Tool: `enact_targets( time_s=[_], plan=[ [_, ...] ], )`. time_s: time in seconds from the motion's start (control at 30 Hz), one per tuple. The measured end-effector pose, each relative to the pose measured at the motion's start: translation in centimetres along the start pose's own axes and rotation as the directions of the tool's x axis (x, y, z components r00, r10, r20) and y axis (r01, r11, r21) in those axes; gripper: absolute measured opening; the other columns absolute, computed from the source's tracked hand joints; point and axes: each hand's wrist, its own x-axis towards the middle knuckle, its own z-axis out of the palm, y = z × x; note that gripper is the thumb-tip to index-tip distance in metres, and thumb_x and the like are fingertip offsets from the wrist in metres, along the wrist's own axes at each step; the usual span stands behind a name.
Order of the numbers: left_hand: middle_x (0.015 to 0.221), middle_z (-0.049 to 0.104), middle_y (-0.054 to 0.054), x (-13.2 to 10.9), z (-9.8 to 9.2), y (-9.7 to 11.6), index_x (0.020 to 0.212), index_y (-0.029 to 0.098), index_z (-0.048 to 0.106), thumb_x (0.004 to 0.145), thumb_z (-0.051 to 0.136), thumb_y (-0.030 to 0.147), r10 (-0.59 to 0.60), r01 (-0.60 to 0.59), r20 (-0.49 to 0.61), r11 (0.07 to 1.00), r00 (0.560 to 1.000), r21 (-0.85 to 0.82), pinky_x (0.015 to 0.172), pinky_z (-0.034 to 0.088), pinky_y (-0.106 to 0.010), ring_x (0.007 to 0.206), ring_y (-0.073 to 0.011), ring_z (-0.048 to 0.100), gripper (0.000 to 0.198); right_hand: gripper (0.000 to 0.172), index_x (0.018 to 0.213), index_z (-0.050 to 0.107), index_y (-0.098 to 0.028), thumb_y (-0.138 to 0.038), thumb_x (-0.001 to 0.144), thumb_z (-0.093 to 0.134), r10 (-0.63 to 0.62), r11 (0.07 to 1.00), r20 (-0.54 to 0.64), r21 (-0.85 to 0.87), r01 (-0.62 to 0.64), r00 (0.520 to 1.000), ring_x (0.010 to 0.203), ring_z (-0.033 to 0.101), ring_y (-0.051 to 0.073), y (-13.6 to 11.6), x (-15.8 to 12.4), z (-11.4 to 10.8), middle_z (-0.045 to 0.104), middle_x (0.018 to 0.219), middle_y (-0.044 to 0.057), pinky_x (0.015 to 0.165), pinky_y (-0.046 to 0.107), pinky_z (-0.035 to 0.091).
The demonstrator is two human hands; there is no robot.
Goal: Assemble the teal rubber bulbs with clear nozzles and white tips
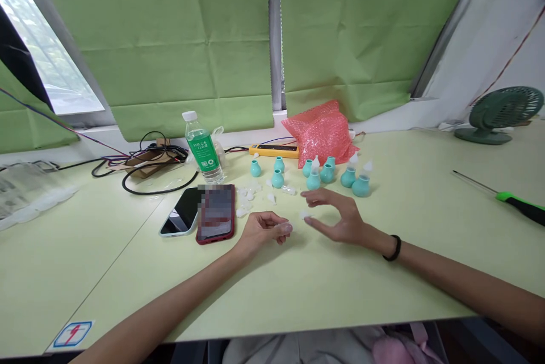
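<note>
So the left hand (259, 230) has its fingers curled in with the thumb against them, and I honestly can't tell if there's something small pinched in there. Right hand (348, 219) is pretty wide, thumb and index well apart, with a little white piece (304, 214) right by the thumb tip; can't tell if they're touching. Just past the hands there's a bunch of teal pots (277, 179) standing on the worktop (272, 296), and three of them have whitish pointy tops (368, 166) on. A clear tube (288, 189) lies in front of the pots, and a loose pile of whitish bits (246, 195) sits between them and two phones (217, 213), which are left of the left hand. Behind the phones there's a water bottle (203, 151) with a green label, plus black cables (145, 192) left of it. Red bubble wrap (321, 131) is behind the pots, next to a yellow device (272, 151). Screwdriver (519, 205) and green fan (504, 109) are way off right.
</note>
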Motion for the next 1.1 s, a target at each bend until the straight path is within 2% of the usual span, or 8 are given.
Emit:
enact_targets(
  time_s=[0.1,0.27,0.4,0.5,0.63,0.77,0.9,1.1],
  plan=[
    [0.060,0.060,-0.002,0.2,-0.1,-0.2,0.063,0.011,0.055,0.052,0.071,0.025,0.001,-0.002,-0.035,1.000,0.999,-0.027,0.050,0.041,-0.022,0.050,-0.0087,0.051,0.024,0.028,0.100,0.048,-0.022,-0.022,0.072,0.051,0.047,0.996,-0.055,-0.073,-0.051,0.997,0.089,0.052,0.018,1.7,1.6,-0.1,0.051,0.105,0.006,0.067,0.032,0.051],
    [0.079,0.062,-0.006,0.1,-0.2,0.1,0.078,0.012,0.056,0.053,0.071,0.023,0.047,-0.048,-0.037,0.998,0.998,-0.028,0.064,0.045,-0.026,0.072,-0.0141,0.056,0.031,0.040,0.111,0.039,-0.018,-0.027,0.074,0.048,0.116,0.931,0.090,-0.356,-0.077,0.989,0.098,0.046,0.023,4.3,6.1,2.1,0.048,0.106,0.010,0.074,0.036,0.044],
    [0.089,0.061,-0.009,-0.2,-0.1,0.7,0.108,0.015,0.047,0.062,0.064,0.033,0.016,-0.015,0.007,0.998,1.000,-0.053,0.069,0.045,-0.030,0.084,-0.0186,0.055,0.052,0.039,0.099,0.045,-0.010,-0.037,0.071,0.050,0.428,0.804,0.210,-0.534,-0.263,0.879,0.079,0.054,0.025,6.2,8.4,4.8,0.056,0.084,0.013,0.061,0.032,0.042],
    [0.088,0.062,-0.010,-0.2,-0.1,0.8,0.110,0.014,0.046,0.068,0.057,0.037,0.039,-0.039,-0.004,0.999,0.999,0.011,0.070,0.044,-0.029,0.088,-0.0198,0.054,0.049,0.026,0.079,0.049,-0.012,-0.036,0.072,0.047,0.490,0.773,0.223,-0.559,-0.301,0.843,0.068,0.054,0.023,7.1,8.7,6.1,0.056,0.073,0.011,0.054,0.028,0.039],
    [0.079,0.064,-0.009,0.1,-0.4,0.9,0.095,0.013,0.053,0.069,0.058,0.031,0.120,-0.112,-0.069,0.988,0.990,0.107,0.060,0.041,-0.023,0.078,-0.0175,0.057,0.033,0.022,0.082,0.046,-0.015,-0.035,0.072,0.046,0.410,0.800,0.157,-0.536,-0.271,0.898,0.070,0.052,0.019,6.2,8.4,5.8,0.054,0.075,0.007,0.058,0.026,0.037],
    [0.074,0.065,-0.008,0.3,-1.0,1.6,0.087,0.014,0.050,0.060,0.066,0.023,0.149,-0.148,-0.151,0.989,0.977,0.015,0.054,0.042,-0.022,0.075,-0.0185,0.058,0.032,0.019,0.081,0.046,-0.017,-0.033,0.070,0.048,0.121,0.911,0.059,-0.402,-0.087,0.991,0.064,0.047,0.015,3.3,6.8,3.4,0.048,0.070,0.003,0.058,0.024,0.037],
    [0.086,0.063,-0.010,0.2,-1.3,2.2,0.094,0.012,0.052,0.056,0.068,0.018,0.108,-0.124,-0.185,0.989,0.977,-0.075,0.070,0.045,-0.030,0.076,-0.0180,0.059,0.042,0.014,0.077,0.047,-0.017,-0.028,0.068,0.049,-0.017,0.948,0.148,-0.312,0.063,0.989,0.059,0.043,0.012,0.8,3.0,1.2,0.043,0.067,0.002,0.055,0.023,0.037],
    [0.077,0.063,-0.011,0.1,-1.0,1.8,0.087,0.006,0.058,0.063,0.064,0.028,0.011,-0.011,-0.005,0.994,1.000,-0.108,0.069,0.046,-0.033,0.067,-0.0193,0.061,0.033,0.021,0.085,0.048,-0.015,-0.023,0.066,0.045,-0.025,0.882,0.330,-0.437,0.176,0.944,0.066,0.048,0.014,-0.1,-0.7,0.9,0.050,0.083,0.007,0.052,0.023,0.034]
  ],
)
